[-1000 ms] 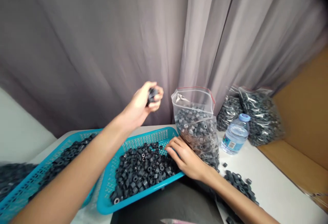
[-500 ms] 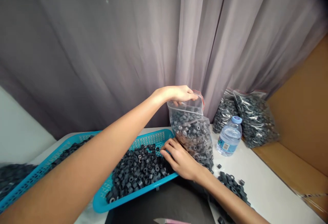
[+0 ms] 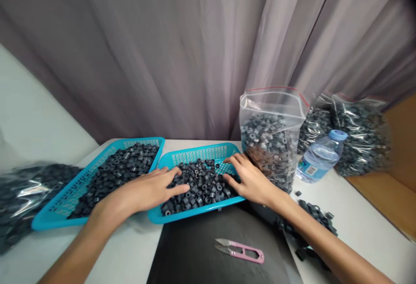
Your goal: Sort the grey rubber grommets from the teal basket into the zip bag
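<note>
My left hand [image 3: 151, 190] reaches over the left end of a blue plastic basket [image 3: 195, 210], thumb and fingers apart at the small dark grey ring-shaped parts [image 3: 203, 184] heaped in it. At the basket's right end is my right hand [image 3: 250, 177], its fingers spread and curving in over the rim. Neither hand shows anything gripped. Just behind my right hand, a clear zip bag [image 3: 271, 138] stands upright with its mouth at the top, more than half full of the same parts.
A second blue basket [image 3: 58, 222] of parts lies left, beside a filled bag [image 3: 29, 201]. Pink thread snips [image 3: 243, 251] rest on a black mat [image 3: 191, 249]. Right are a water bottle [image 3: 320, 158], filled bags [image 3: 360, 138], loose parts [image 3: 316, 217] and a cardboard box [image 3: 403, 145].
My left hand has let go of the zip bag's top and come down left to the basket. The bag now stands by itself. My right hand stays at the basket's right end; the view has shifted left.
</note>
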`<state>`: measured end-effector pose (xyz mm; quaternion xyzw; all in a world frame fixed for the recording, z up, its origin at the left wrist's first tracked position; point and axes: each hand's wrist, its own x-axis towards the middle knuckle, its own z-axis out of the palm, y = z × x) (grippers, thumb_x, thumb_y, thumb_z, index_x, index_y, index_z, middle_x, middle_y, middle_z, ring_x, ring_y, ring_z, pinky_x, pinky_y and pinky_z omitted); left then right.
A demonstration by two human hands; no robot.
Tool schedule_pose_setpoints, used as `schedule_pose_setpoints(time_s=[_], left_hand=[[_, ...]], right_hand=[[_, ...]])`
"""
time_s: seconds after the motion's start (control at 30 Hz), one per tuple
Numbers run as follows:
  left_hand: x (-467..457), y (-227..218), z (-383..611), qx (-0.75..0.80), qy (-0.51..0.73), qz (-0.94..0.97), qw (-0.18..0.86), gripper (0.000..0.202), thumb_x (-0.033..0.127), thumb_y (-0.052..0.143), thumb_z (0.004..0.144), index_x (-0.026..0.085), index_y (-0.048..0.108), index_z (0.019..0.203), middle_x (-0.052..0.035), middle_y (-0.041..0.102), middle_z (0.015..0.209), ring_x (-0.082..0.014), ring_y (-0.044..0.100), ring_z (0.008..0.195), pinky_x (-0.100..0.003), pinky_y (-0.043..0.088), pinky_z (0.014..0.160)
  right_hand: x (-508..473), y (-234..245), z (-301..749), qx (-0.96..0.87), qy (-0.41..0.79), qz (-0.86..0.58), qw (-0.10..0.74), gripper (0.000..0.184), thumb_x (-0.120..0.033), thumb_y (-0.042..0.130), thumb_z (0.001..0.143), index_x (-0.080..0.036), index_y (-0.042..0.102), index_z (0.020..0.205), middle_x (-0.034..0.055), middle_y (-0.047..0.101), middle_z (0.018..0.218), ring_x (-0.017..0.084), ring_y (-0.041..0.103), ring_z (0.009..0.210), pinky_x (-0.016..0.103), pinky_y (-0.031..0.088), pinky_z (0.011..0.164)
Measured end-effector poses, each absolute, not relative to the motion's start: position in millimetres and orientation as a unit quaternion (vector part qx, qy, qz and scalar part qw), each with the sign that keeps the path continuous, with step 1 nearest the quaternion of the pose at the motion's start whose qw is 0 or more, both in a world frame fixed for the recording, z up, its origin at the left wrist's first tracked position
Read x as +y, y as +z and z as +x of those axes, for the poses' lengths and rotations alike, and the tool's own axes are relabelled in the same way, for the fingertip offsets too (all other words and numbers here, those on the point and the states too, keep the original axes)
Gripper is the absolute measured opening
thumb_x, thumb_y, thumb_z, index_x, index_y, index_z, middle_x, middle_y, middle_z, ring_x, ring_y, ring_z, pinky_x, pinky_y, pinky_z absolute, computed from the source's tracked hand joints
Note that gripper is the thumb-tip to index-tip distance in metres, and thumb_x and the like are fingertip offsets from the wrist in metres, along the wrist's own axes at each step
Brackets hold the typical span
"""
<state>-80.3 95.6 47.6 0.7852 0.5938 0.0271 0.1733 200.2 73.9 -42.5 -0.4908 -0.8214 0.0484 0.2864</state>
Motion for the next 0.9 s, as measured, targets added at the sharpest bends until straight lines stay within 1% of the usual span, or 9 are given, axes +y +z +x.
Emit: schedule_pose_setpoints(time_s=[0.07, 0.13, 0.27, 0.4, 0.53, 0.63, 0.73, 0.83, 0.9], left_hand=[[94, 33, -83, 0.598, -0.042, 0.781, 0.173, 0.090, 0.077, 0.057, 0.076, 0.019, 0.055, 0.144, -0.0207, 0.049, 0.152, -0.0422, 0.040, 0.143, -0.053, 0.029, 0.114], [93, 28, -75, 0.584, -0.062, 0.790, 0.176, 0.095, 0.080, 0.052, 0.078, 0.019, 0.046, 0.151, -0.0213, 0.039, 0.158, -0.0417, 0.031, 0.148, -0.055, 0.022, 0.117], [92, 22, -57, 0.527, -0.070, 0.816, 0.228, 0.093, 0.081, 0.054, 0.076, 0.028, 0.045, 0.151, -0.0184, 0.035, 0.161, -0.0422, 0.021, 0.151, -0.058, 0.022, 0.117], [95, 3, -49, 0.505, -0.034, 0.834, 0.220, 0.084, 0.061, 0.069, 0.076, 0.023, 0.048, 0.149, -0.0191, 0.037, 0.160, -0.0447, 0.018, 0.151, -0.057, 0.026, 0.116], [101, -11, -44, 0.464, -0.010, 0.862, 0.203, 0.063, 0.041, 0.066, 0.081, 0.021, 0.053, 0.140, -0.0171, 0.045, 0.153, -0.0417, 0.025, 0.149, -0.053, 0.027, 0.116], [108, -21, -41, 0.437, 0.016, 0.870, 0.229, 0.050, 0.032, 0.059, 0.085, 0.019, 0.055, 0.133, -0.0169, 0.048, 0.148, -0.0380, 0.031, 0.146, -0.049, 0.028, 0.116], [114, -31, -40, 0.404, 0.065, 0.866, 0.287, 0.035, 0.030, 0.053, 0.090, 0.020, 0.059, 0.123, -0.0148, 0.057, 0.134, -0.0342, 0.043, 0.135, -0.043, 0.034, 0.110], [117, -37, -40, 0.383, 0.130, 0.852, 0.331, 0.022, 0.031, 0.051, 0.094, 0.022, 0.063, 0.109, -0.0100, 0.064, 0.116, -0.0293, 0.055, 0.117, -0.037, 0.038, 0.101], [117, -37, -39, 0.387, 0.157, 0.837, 0.354, 0.020, 0.034, 0.051, 0.095, 0.022, 0.065, 0.104, -0.0075, 0.067, 0.108, -0.0269, 0.060, 0.106, -0.033, 0.040, 0.094]], right_hand=[[74, -44, 202, -0.825, 0.041, -0.491, 0.276, 0.030, -0.033, 0.050, 0.100, -0.017, 0.052, 0.125, 0.0148, 0.055, 0.122, 0.030, 0.053, 0.117, 0.052, 0.044, 0.105], [74, -46, 203, -0.827, 0.038, -0.492, 0.270, 0.031, -0.035, 0.051, 0.099, -0.018, 0.052, 0.126, 0.0143, 0.056, 0.122, 0.031, 0.051, 0.119, 0.054, 0.043, 0.106], [71, -44, 204, -0.829, 0.060, -0.494, 0.255, 0.039, -0.048, 0.050, 0.100, -0.020, 0.055, 0.125, 0.0142, 0.058, 0.120, 0.032, 0.049, 0.122, 0.055, 0.042, 0.106], [68, -40, 204, -0.831, 0.123, -0.488, 0.236, 0.053, -0.064, 0.055, 0.091, -0.024, 0.058, 0.126, 0.0133, 0.062, 0.120, 0.032, 0.057, 0.116, 0.054, 0.046, 0.101], [70, -39, 203, -0.834, 0.161, -0.488, 0.200, 0.071, -0.072, 0.061, 0.082, -0.029, 0.055, 0.137, 0.0133, 0.060, 0.131, 0.034, 0.057, 0.123, 0.054, 0.048, 0.100], [73, -41, 201, -0.838, 0.172, -0.491, 0.164, 0.072, -0.070, 0.064, 0.081, -0.032, 0.053, 0.141, 0.0138, 0.057, 0.137, 0.037, 0.052, 0.130, 0.056, 0.047, 0.100], [77, -46, 197, -0.839, 0.170, -0.490, 0.165, 0.059, -0.056, 0.068, 0.086, -0.031, 0.056, 0.138, 0.0136, 0.057, 0.136, 0.035, 0.055, 0.127, 0.053, 0.047, 0.099], [80, -50, 195, -0.838, 0.162, -0.487, 0.187, 0.037, -0.038, 0.063, 0.093, -0.027, 0.060, 0.129, 0.0113, 0.063, 0.122, 0.028, 0.064, 0.107, 0.046, 0.050, 0.093], [82, -52, 196, -0.835, 0.164, -0.485, 0.201, 0.029, -0.033, 0.060, 0.094, -0.024, 0.062, 0.122, 0.0097, 0.064, 0.111, 0.025, 0.064, 0.097, 0.043, 0.051, 0.089]])
